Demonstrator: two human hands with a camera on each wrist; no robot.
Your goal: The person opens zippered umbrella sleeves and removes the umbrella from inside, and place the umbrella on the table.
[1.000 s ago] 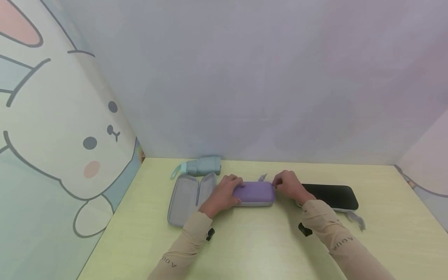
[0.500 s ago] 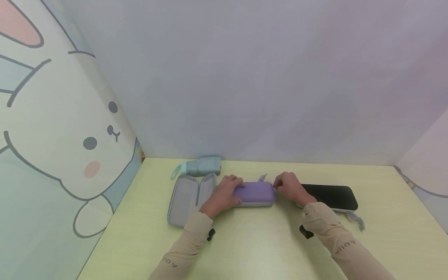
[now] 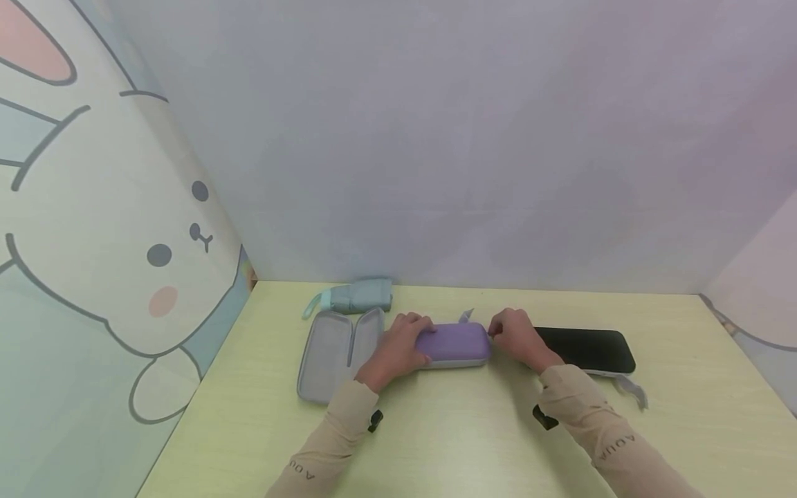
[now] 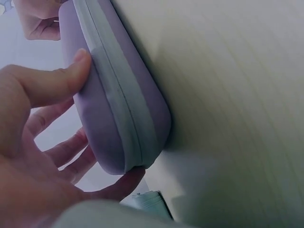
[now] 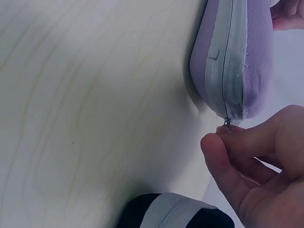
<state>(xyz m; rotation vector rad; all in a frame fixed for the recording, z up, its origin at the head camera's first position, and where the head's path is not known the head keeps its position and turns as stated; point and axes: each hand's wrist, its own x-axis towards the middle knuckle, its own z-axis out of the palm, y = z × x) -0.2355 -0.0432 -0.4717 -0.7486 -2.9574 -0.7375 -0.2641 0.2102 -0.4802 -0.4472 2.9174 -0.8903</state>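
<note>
A purple zippered case (image 3: 457,342) with a grey zip band lies mid-table. My left hand (image 3: 398,346) grips its left end. In the left wrist view the thumb presses the purple face (image 4: 102,142) of the case, and a fingertip touches the zip band at the end. At the opposite end, my right hand (image 3: 515,335) pinches the zipper pull between thumb and finger. The right wrist view shows the small metal slider (image 5: 227,123) at the case's corner, with the pull mostly hidden by the fingertips. The zip band (image 5: 223,61) looks joined along the visible side.
An opened grey case (image 3: 325,356) lies left of the left forearm. Behind it is a folded light-blue umbrella (image 3: 361,296) with a wrist loop. A black-topped case (image 3: 591,349) with a grey strap (image 3: 634,391) sits beside the right wrist. A grey tab (image 3: 467,316) shows behind the purple case.
The right hand has shifted slightly to the right and toward the person, still pinching the zipper pull. The left hand and purple case have hardly moved.
</note>
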